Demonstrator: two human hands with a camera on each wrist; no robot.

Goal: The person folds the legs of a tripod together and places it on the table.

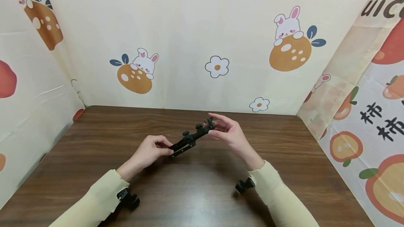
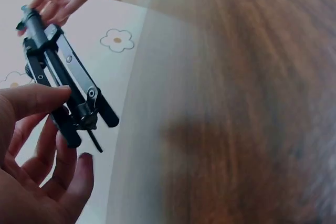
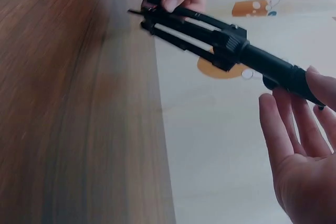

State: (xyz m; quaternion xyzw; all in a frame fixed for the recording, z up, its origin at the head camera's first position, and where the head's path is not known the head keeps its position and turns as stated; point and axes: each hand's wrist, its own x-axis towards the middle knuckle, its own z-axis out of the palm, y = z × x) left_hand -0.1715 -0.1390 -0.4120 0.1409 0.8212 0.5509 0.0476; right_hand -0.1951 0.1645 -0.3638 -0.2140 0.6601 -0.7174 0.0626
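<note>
A small black tripod (image 1: 197,135) with its legs folded along the centre post is held above the table, slanting up to the right. My left hand (image 1: 148,151) pinches the leg end between thumb and fingers. At the upper end, the head of the tripod lies between the thumb and fingers of my right hand (image 1: 231,136). The left wrist view shows the metal leg braces (image 2: 77,66) and a thin rod jutting out at the bottom. Dark knobs (image 1: 199,126) stick out along the post in the head view.
The brown wood-grain table (image 1: 195,192) spreads under both hands. Behind it hangs a pale printed cloth (image 1: 186,38) with rabbits and flowers, and similar cloths close off both sides. Black wrist devices (image 1: 244,185) hang at the cuffs, low over the table.
</note>
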